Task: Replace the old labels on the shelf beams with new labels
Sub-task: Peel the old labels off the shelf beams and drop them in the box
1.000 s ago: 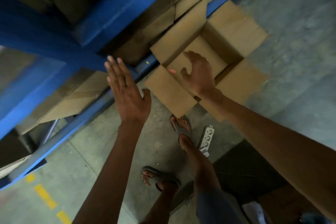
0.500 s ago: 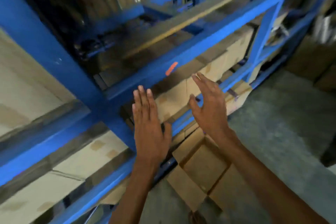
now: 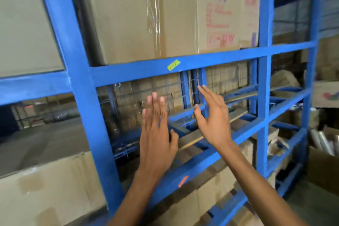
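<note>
Sitting at a slight tilt on the front of the upper shelf beam (image 3: 229, 57) is a small green label (image 3: 173, 65). An orange label (image 3: 183, 181) is stuck to the lower beam (image 3: 200, 161), between the two forearms. Both hands are raised before the open bay between the beams, apart from either label. The left hand (image 3: 156, 134) is flat with its fingers straight, the right hand (image 3: 212, 119) has its fingers extended and thumb spread, and each holds nothing. Taped cardboard boxes (image 3: 143, 18) fill the level above and more boxes (image 3: 45, 189) the level below. Wire mesh (image 3: 156, 93) shows behind the blue rack in a dim warehouse.
</note>
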### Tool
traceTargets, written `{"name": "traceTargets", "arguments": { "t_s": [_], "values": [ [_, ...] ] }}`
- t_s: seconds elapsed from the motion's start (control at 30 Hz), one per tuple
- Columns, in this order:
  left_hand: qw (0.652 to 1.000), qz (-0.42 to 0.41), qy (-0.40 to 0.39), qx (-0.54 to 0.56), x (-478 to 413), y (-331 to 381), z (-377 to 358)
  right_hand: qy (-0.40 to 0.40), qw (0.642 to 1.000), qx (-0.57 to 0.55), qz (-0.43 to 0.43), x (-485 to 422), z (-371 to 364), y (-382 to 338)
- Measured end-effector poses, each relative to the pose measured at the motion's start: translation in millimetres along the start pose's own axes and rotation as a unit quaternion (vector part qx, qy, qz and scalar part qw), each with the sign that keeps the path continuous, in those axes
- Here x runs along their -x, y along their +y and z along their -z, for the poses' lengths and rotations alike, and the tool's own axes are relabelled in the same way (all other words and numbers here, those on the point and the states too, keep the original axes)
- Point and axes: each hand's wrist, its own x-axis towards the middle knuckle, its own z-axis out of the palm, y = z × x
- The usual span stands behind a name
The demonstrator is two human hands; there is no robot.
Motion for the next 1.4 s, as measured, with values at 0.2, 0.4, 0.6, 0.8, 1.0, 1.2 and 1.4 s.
{"name": "traceTargets", "arguments": {
  "t_s": [0.2, 0.4, 0.6, 0.8, 1.0, 1.2, 1.4],
  "values": [
    [0.996, -0.019, 0.038, -0.082, -82.0, -3.1, 11.3, 0.044, 0.999, -0.006, 0.022, -79.7, -5.6, -1.4],
    [0.987, -0.001, 0.032, -0.157, -108.6, -16.6, 8.4, -0.006, 0.999, 0.014, 0.051, -116.9, -35.9, 2.3],
    [0.975, 0.019, 0.019, -0.219, -111.8, -39.6, -5.9, -0.031, 0.995, 0.045, 0.082, -128.5, -60.9, 11.5],
    [0.958, -0.007, 0.033, -0.285, -107.0, -55.7, -20.1, 0.003, 0.993, 0.048, 0.11, -126.3, -73.4, 19.3],
    [0.95, 0.001, 0.05, -0.307, -108.8, -58.6, -29.1, 0.01, 0.99, 0.046, 0.133, -130.9, -69.7, 24.6],
    [0.948, -0.005, 0.052, -0.314, -110.2, -63.9, -32.0, -0.001, 0.987, 0.057, 0.148, -143.4, -58.7, 23.4],
    [0.944, -0.002, 0.057, -0.325, -109.4, -62.3, -31.3, -0.016, 0.982, 0.097, 0.163, -167.2, -47.7, 12.3]
  ]
}}
